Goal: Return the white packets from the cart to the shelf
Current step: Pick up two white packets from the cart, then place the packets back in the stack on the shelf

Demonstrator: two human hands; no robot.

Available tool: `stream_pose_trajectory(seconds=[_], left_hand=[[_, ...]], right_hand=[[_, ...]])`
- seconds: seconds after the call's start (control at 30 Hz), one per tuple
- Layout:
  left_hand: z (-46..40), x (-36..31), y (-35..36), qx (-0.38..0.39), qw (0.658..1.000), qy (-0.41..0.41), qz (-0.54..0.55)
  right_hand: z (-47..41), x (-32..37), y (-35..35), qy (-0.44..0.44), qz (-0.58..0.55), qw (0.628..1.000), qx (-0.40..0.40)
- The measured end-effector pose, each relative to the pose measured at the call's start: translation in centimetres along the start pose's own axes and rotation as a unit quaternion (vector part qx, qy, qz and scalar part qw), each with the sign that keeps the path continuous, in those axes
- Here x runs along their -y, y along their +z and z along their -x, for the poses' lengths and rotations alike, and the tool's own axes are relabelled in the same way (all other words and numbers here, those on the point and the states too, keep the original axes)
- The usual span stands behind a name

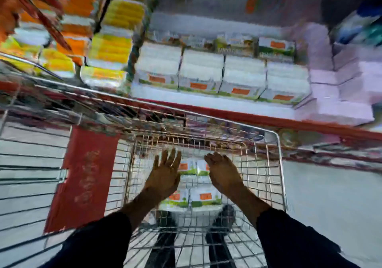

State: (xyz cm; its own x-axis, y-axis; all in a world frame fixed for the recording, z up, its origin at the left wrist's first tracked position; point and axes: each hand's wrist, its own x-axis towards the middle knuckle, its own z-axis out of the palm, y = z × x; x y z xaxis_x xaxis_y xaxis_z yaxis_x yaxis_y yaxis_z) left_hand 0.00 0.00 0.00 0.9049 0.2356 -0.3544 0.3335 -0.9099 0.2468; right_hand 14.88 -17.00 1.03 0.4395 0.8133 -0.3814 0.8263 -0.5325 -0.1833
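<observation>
The whole view is motion-blurred. Several white packets with green and orange labels lie in the bottom of the wire cart (278,164): one pair (193,167) between my hands and a nearer pair (204,198) below my wrists. My left hand (166,173) hovers inside the cart with its fingers spread, just left of the far pair and holding nothing. My right hand (222,171) reaches down on the right side of the same pair, fingers bent; whether it touches a packet I cannot tell. Matching white packets (244,75) fill the shelf (227,104) beyond the cart.
A red-edged shelf front runs behind the cart. Yellow and orange packs (111,48) sit on the shelf to the left, pink packs (341,85) to the right. A red sign (82,176) hangs on a second wire cart at left. My shoes show through the cart floor.
</observation>
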Motion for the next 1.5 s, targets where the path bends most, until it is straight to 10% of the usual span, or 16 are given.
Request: stream_pose_trajectory(seconds=[0.47, 1.5], left_hand=[[-6.4, 1.7, 3.0, 0.096, 0.987, -0.069, 0.110], [2.1, 1.1, -27.6, -0.374, 0.923, -0.007, 0.091]], right_hand=[[-5.1, -2.5, 2.3, 0.046, 0.032, 0.995, 0.087], [1.5, 5.9, -26.9, 0.049, -0.110, 0.931, -0.345]])
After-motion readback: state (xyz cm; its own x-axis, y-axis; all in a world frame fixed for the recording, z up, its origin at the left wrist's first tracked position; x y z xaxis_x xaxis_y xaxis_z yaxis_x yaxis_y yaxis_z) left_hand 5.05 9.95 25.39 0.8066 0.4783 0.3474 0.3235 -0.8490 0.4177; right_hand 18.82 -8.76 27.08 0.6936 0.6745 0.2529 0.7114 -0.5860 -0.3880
